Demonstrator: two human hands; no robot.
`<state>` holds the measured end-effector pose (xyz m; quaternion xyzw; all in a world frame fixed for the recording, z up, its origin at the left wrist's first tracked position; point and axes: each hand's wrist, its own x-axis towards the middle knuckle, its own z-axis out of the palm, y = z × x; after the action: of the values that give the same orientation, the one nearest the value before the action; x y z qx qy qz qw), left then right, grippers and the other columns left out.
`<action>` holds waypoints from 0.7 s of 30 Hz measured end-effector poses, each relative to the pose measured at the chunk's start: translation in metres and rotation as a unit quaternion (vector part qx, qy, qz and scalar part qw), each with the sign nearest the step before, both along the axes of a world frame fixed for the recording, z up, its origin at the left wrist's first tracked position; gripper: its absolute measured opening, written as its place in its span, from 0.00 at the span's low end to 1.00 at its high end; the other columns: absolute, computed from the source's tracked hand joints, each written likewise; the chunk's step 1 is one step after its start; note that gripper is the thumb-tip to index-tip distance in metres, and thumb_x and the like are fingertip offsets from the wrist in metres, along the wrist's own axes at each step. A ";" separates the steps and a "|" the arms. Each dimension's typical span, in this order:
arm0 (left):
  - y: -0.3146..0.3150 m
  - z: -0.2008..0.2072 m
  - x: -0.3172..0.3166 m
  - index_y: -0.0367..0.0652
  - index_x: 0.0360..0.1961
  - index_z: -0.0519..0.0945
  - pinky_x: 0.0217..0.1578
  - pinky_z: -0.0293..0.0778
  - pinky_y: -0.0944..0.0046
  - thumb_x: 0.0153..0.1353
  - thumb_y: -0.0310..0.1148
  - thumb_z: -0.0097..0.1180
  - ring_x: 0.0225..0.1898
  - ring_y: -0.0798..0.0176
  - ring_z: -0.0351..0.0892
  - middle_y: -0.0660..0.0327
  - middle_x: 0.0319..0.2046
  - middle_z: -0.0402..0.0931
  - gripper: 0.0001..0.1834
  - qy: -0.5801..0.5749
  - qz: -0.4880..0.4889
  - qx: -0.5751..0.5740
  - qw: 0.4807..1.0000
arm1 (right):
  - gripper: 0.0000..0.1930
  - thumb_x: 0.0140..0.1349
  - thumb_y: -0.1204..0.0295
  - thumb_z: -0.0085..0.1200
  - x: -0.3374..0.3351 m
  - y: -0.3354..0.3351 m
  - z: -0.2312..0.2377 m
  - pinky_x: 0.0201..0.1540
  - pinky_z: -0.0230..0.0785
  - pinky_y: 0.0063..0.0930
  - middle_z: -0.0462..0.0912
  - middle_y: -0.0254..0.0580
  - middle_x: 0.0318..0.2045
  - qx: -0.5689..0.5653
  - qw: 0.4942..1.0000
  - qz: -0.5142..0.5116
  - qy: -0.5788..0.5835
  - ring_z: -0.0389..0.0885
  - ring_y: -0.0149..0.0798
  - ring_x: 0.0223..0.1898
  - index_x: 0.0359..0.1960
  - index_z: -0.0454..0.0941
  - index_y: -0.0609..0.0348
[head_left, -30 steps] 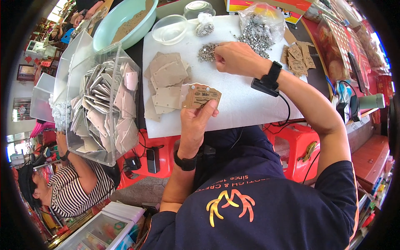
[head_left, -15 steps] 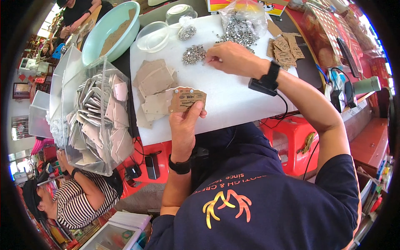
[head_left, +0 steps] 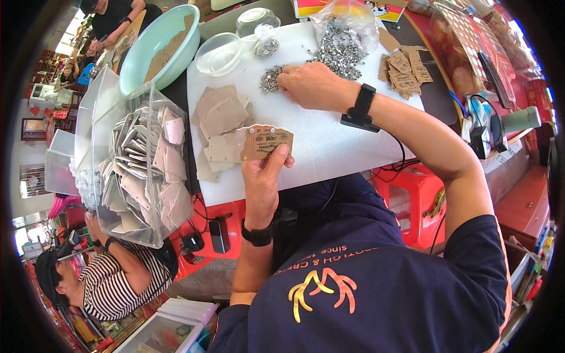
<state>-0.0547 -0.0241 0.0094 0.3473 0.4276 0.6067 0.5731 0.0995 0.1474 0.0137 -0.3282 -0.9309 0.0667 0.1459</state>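
My left hand [head_left: 263, 176] holds up a small brown cardboard tag [head_left: 266, 141] with two silver studs along its top edge, just above the near edge of the white board [head_left: 329, 147]. My right hand [head_left: 312, 85] reaches forward onto the board, its fingertips pinching at a small heap of silver studs [head_left: 271, 79]. A black device is strapped to that wrist. A loose stack of blank brown cards [head_left: 216, 126] lies on the board left of the held tag. A larger pile of studs [head_left: 341, 53] spills from a clear plastic bag at the far edge.
A clear plastic bin [head_left: 138, 170] full of bagged cards stands at the left. Behind it sit a turquoise basin [head_left: 156, 44] and a clear bowl [head_left: 218, 53]. More printed tags [head_left: 406, 65] lie at the far right. A person in a striped shirt [head_left: 112, 282] sits lower left.
My right hand stays at the small stud heap, fingers working. My left hand keeps the tag raised in about the same place. The view has shifted slightly.
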 end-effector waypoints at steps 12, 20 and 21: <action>0.002 -0.005 0.000 0.39 0.52 0.74 0.33 0.74 0.68 0.63 0.24 0.58 0.33 0.71 0.75 0.63 0.39 0.78 0.16 0.007 -0.001 -0.006 1.000 | 0.07 0.60 0.70 0.54 0.030 -0.006 0.010 0.39 0.72 0.42 0.80 0.47 0.33 -0.088 0.996 -0.013 0.029 0.81 0.50 0.35 0.36 0.78 0.59; -0.003 0.005 0.003 0.43 0.53 0.72 0.35 0.71 0.65 0.64 0.26 0.56 0.35 0.71 0.74 0.64 0.39 0.77 0.16 0.012 -0.003 -0.011 1.000 | 0.06 0.60 0.72 0.52 0.034 0.004 0.003 0.41 0.71 0.42 0.81 0.47 0.33 -0.131 0.990 -0.026 0.042 0.81 0.51 0.38 0.34 0.78 0.60; -0.004 0.006 0.004 0.43 0.53 0.72 0.35 0.71 0.65 0.64 0.26 0.56 0.35 0.71 0.74 0.64 0.39 0.77 0.16 0.012 -0.002 -0.011 1.000 | 0.06 0.60 0.72 0.52 0.034 0.003 0.005 0.41 0.71 0.42 0.81 0.47 0.33 -0.131 0.990 -0.025 0.042 0.81 0.51 0.38 0.34 0.78 0.60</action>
<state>-0.0511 -0.0277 0.0150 0.3491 0.4406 0.5965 0.5728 0.1338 0.1501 0.0182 -0.3643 -0.8988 0.1982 0.1419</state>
